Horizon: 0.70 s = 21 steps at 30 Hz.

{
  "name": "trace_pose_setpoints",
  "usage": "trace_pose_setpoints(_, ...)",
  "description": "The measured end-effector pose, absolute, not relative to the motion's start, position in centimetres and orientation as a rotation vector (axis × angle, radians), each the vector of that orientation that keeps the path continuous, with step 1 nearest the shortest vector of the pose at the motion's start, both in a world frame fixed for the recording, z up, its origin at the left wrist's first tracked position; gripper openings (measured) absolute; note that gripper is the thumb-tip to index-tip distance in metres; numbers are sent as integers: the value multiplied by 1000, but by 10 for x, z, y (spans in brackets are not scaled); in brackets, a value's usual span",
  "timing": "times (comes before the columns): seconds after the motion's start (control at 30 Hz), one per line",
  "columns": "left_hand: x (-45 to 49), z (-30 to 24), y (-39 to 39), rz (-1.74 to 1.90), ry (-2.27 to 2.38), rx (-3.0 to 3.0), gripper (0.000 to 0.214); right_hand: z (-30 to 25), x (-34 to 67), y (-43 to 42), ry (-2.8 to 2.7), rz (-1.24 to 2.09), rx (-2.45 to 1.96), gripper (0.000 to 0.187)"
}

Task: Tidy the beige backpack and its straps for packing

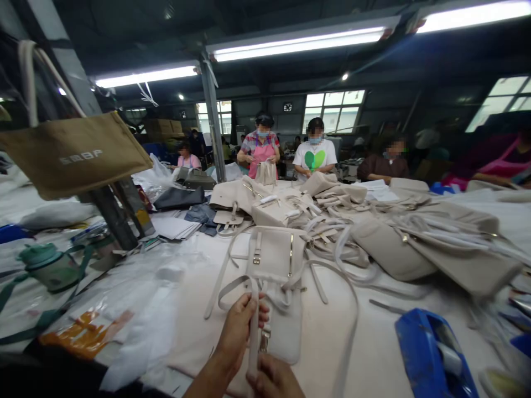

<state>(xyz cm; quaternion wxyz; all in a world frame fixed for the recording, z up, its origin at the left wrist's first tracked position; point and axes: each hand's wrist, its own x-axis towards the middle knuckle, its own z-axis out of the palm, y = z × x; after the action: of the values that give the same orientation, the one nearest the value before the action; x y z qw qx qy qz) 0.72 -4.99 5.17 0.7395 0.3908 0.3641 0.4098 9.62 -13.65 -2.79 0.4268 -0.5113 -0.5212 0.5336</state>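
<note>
Clasping the beige strap (254, 337) low down w/ R hand (279, 378), at frame edge; pinching it higher up w/ L hand (236, 331), just nearer than the beige bag (271, 243). Judged approx. midway: have zip (291, 254) & buckle (257, 258) fitted on bag, strap not yet settled, i.e. left to finish. Can't make out any join to bag, w/ fingers blocking view. See blue dispenser (409, 342) to R of bag, w/ pale roll (450, 359) inside. Note clear plastic (153, 315) to L of bag; lidded bottle (56, 271) farther L, w/ contents hidden. Also hanging brown tote (78, 155) beyond bottle, far L of bag, inside unseen. Behind bag, heaped beige bags (390, 249), prob. awaiting work; past those, co-worker in white T-shirt (315, 157).
</note>
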Motion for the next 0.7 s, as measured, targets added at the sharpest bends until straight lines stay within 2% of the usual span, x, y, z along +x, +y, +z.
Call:
trace_pose_setpoints(0.1,-9,32,-49,885,877,916,50,-5,119,-104,-1330,1096,-1515,39)
trace_pose_setpoints(0.2,-30,0,-59,837,979,943,57,9,159,-55,-1341,852,-1657,32)
trace_pose_setpoints(0.37,-79,-34,-79,801,1090,912,52,0,217,21,-1305,476,-1941,28)
trace_pose_setpoints(0.47,-124,-31,-87,877,1248,963,45,-12,231,38,-1388,346,-2000,42)
trace_pose_setpoints(0.57,-173,-22,-94,989,1684,1196,35,-24,231,36,-1543,223,-1994,49)
trace_pose_setpoints(0.7,-218,-20,-94,815,2207,1411,30,-39,224,20,-1845,157,-1904,40)
